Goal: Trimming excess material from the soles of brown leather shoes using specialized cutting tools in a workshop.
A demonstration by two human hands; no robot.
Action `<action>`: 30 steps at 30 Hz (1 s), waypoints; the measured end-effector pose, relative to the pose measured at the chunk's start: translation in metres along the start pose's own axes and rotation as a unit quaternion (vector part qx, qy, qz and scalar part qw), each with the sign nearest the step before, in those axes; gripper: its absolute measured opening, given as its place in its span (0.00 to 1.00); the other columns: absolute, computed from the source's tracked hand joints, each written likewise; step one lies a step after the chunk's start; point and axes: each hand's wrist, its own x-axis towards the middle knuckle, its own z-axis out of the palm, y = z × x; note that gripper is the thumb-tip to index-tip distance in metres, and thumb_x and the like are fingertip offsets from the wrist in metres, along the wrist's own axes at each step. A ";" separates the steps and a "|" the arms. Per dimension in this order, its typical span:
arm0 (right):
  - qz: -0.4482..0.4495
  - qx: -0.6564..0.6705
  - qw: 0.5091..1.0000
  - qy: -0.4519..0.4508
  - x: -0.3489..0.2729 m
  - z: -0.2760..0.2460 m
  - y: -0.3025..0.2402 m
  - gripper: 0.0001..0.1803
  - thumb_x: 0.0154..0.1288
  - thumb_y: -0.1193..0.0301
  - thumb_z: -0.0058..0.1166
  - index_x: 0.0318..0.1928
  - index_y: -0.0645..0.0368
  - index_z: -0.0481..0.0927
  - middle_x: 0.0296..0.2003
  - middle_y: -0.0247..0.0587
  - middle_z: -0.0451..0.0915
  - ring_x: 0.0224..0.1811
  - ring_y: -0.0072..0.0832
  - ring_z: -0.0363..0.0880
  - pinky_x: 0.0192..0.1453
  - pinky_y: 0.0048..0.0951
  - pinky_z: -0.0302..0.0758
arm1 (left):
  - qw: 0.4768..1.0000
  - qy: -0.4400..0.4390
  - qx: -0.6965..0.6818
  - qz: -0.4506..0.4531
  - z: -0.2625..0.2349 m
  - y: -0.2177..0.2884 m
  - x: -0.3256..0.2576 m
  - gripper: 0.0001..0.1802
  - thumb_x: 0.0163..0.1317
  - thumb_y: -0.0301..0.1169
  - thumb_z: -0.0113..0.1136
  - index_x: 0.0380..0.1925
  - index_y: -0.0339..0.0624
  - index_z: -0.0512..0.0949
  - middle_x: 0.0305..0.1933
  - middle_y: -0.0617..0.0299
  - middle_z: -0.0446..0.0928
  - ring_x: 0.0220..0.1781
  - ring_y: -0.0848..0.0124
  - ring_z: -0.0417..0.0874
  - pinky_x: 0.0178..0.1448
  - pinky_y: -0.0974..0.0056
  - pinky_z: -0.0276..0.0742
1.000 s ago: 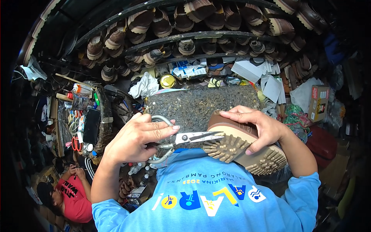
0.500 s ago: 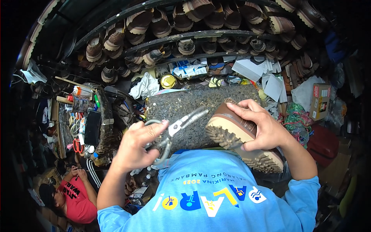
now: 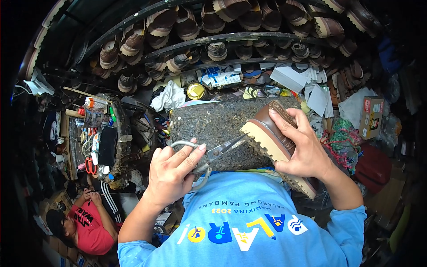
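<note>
My left hand (image 3: 172, 171) is wrapped round the handles of a large pair of scissors (image 3: 217, 153). Their blades point right, with the tips at the heel or toe edge of the sole; which end it is I cannot tell. A brown leather shoe (image 3: 272, 126) with a thick cream, lugged sole is gripped by my right hand (image 3: 300, 144), thumb below and fingers over the upper. The shoe is tilted, its sole facing down and left. Beneath both hands lies a dark, rough-topped work block (image 3: 195, 124).
Racks of brown shoes (image 3: 187, 26) line the far side. At left stands a cluttered tool stand (image 3: 118, 151) with a dark phone (image 3: 107, 147). A yellow-lidded can (image 3: 195, 91) and white cloth (image 3: 169, 97) lie beyond the block. Another person (image 3: 91, 224) sits at lower left.
The scissors have come rightward and down, their tips now against the sole's edge. My right hand has turned the shoe more upright, showing less of the tread.
</note>
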 end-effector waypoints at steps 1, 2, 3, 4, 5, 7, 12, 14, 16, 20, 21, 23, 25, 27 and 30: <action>-0.018 -0.001 1.000 0.016 -0.001 0.001 0.001 0.59 0.38 0.66 0.72 0.78 0.51 0.66 0.64 0.68 0.64 0.67 0.64 0.69 0.72 0.52 0.71 | 0.998 -0.014 -0.065 -0.015 0.001 -0.002 0.000 0.45 0.31 0.21 0.67 0.61 0.47 0.83 0.64 0.56 0.83 0.34 0.63 0.74 0.41 0.57 0.68; -0.018 0.000 1.000 0.017 -0.001 0.001 0.001 0.59 0.38 0.66 0.72 0.78 0.51 0.66 0.64 0.68 0.64 0.67 0.64 0.69 0.72 0.52 0.71 | 0.991 -0.028 -0.129 -0.029 0.002 -0.003 -0.001 0.44 0.31 0.21 0.67 0.60 0.47 0.83 0.64 0.56 0.84 0.33 0.63 0.74 0.41 0.58 0.68; -0.029 0.005 0.999 0.026 -0.002 0.002 0.001 0.59 0.37 0.66 0.72 0.78 0.51 0.66 0.64 0.68 0.64 0.67 0.64 0.69 0.72 0.52 0.71 | 0.991 -0.028 -0.129 -0.029 0.004 -0.003 -0.002 0.44 0.31 0.21 0.67 0.60 0.47 0.83 0.64 0.56 0.84 0.33 0.63 0.74 0.41 0.58 0.68; -0.041 0.011 0.998 0.036 -0.002 0.002 0.001 0.59 0.37 0.66 0.72 0.78 0.52 0.66 0.63 0.68 0.64 0.66 0.63 0.69 0.72 0.52 0.71 | 0.990 -0.017 -0.133 -0.030 0.005 -0.003 -0.003 0.44 0.33 0.22 0.68 0.61 0.50 0.83 0.61 0.60 0.85 0.32 0.64 0.73 0.39 0.58 0.67; -0.041 0.011 0.998 0.036 -0.002 0.002 0.001 0.59 0.37 0.66 0.72 0.78 0.52 0.66 0.63 0.68 0.64 0.66 0.63 0.69 0.72 0.52 0.71 | 0.990 -0.005 -0.138 -0.032 0.006 -0.003 -0.003 0.43 0.35 0.24 0.69 0.61 0.54 0.83 0.58 0.63 0.86 0.31 0.66 0.72 0.38 0.59 0.66; -0.039 0.002 0.998 0.043 -0.003 0.002 0.000 0.59 0.34 0.68 0.70 0.77 0.55 0.69 0.64 0.64 0.63 0.65 0.57 0.73 0.73 0.47 0.69 | 0.996 0.007 -0.083 -0.013 0.003 -0.003 -0.002 0.43 0.35 0.23 0.68 0.62 0.54 0.83 0.58 0.63 0.86 0.31 0.66 0.72 0.37 0.59 0.65; -0.044 -0.004 0.998 0.045 -0.002 0.002 0.000 0.59 0.36 0.66 0.72 0.77 0.52 0.68 0.63 0.67 0.64 0.65 0.62 0.70 0.71 0.52 0.72 | 0.999 0.027 0.030 0.022 -0.007 -0.002 0.004 0.40 0.40 0.25 0.69 0.61 0.57 0.83 0.57 0.64 0.86 0.30 0.69 0.70 0.35 0.60 0.63; -0.045 -0.003 0.998 0.046 -0.002 0.001 0.000 0.58 0.36 0.66 0.72 0.77 0.52 0.68 0.62 0.67 0.64 0.65 0.62 0.70 0.71 0.52 0.72 | 0.998 0.029 0.047 0.029 -0.008 -0.005 0.004 0.40 0.41 0.25 0.69 0.62 0.57 0.83 0.57 0.64 0.86 0.30 0.69 0.70 0.34 0.60 0.62; -0.044 -0.012 0.998 0.041 -0.001 0.002 0.000 0.58 0.36 0.66 0.72 0.77 0.52 0.68 0.63 0.67 0.64 0.65 0.62 0.70 0.70 0.52 0.72 | 0.997 0.031 0.064 0.036 -0.010 -0.006 0.005 0.39 0.42 0.25 0.70 0.62 0.58 0.83 0.57 0.63 0.86 0.30 0.69 0.70 0.34 0.60 0.62; -0.047 -0.001 0.998 0.032 0.002 0.000 0.000 0.58 0.36 0.66 0.73 0.76 0.53 0.69 0.63 0.67 0.64 0.65 0.62 0.70 0.70 0.51 0.72 | 0.998 0.013 0.045 0.045 -0.016 -0.014 0.009 0.39 0.42 0.24 0.70 0.62 0.59 0.83 0.56 0.64 0.86 0.32 0.68 0.72 0.36 0.60 0.65; -0.053 0.002 0.998 0.027 0.003 -0.001 0.001 0.58 0.36 0.66 0.73 0.76 0.53 0.69 0.63 0.66 0.64 0.65 0.62 0.71 0.70 0.51 0.72 | 0.999 -0.011 0.007 0.042 -0.017 -0.016 0.009 0.40 0.42 0.23 0.70 0.62 0.58 0.83 0.56 0.64 0.86 0.33 0.67 0.73 0.37 0.59 0.67; -0.060 0.004 0.998 0.020 0.002 -0.001 0.002 0.57 0.36 0.66 0.73 0.76 0.53 0.70 0.63 0.66 0.64 0.64 0.62 0.72 0.70 0.50 0.73 | 0.998 -0.036 -0.038 0.030 -0.017 -0.017 0.008 0.41 0.41 0.23 0.70 0.62 0.58 0.83 0.57 0.64 0.86 0.34 0.66 0.75 0.39 0.59 0.69; -0.077 -0.001 0.996 0.034 0.003 0.000 0.004 0.57 0.36 0.66 0.73 0.75 0.54 0.71 0.63 0.66 0.64 0.63 0.62 0.73 0.70 0.50 0.73 | 0.995 -0.062 -0.074 0.021 -0.017 -0.018 0.008 0.43 0.39 0.22 0.71 0.63 0.56 0.82 0.60 0.62 0.85 0.36 0.63 0.77 0.43 0.59 0.73; -0.074 -0.004 0.997 0.035 0.003 0.001 0.004 0.57 0.36 0.66 0.73 0.75 0.54 0.71 0.63 0.65 0.65 0.63 0.61 0.73 0.70 0.50 0.73 | 0.996 -0.055 -0.058 0.030 -0.016 -0.020 0.007 0.43 0.39 0.22 0.71 0.64 0.56 0.82 0.61 0.61 0.85 0.36 0.63 0.77 0.43 0.59 0.73; -0.071 -0.006 0.997 0.038 0.003 0.001 0.003 0.56 0.36 0.66 0.73 0.75 0.54 0.71 0.63 0.65 0.65 0.63 0.61 0.73 0.70 0.50 0.73 | 0.997 -0.037 -0.036 0.049 -0.016 -0.023 0.007 0.43 0.39 0.21 0.70 0.64 0.54 0.81 0.62 0.59 0.85 0.36 0.62 0.77 0.42 0.58 0.72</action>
